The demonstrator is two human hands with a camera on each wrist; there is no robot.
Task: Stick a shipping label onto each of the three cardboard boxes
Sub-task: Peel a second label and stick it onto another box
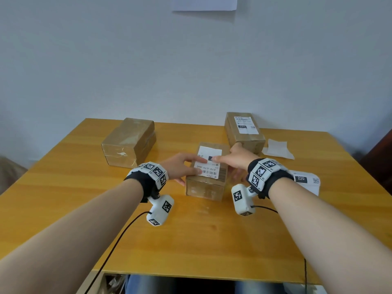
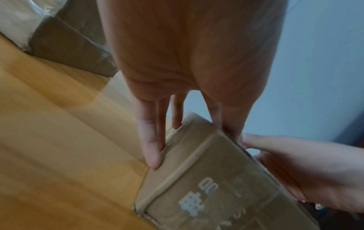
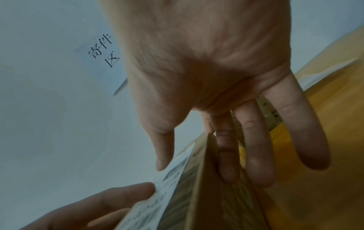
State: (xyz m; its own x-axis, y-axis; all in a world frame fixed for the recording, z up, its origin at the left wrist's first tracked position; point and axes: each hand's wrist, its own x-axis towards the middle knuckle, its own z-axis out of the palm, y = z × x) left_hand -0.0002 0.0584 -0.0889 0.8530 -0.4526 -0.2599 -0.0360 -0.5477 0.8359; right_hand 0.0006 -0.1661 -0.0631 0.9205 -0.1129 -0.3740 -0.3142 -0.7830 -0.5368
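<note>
The middle cardboard box (image 1: 205,187) carries a white shipping label (image 1: 209,164) on its top. My left hand (image 1: 191,169) straddles the box's left top edge, straight fingers pressing the label and the rest lying down the left side (image 2: 149,147). My right hand (image 1: 224,161) presses the label from the right, its thumb (image 3: 163,155) on the paper, its other fingers (image 3: 226,155) flat against the box's right side. A bare box (image 1: 129,143) stands at the back left. The box at the back right (image 1: 244,141) bears its own label (image 1: 246,125).
A peeled backing sheet (image 1: 276,148) lies right of the far box. One more loose label (image 1: 306,181) lies on the wooden table (image 1: 63,187) behind my right wrist. A paper sign (image 3: 102,62) hangs on the wall.
</note>
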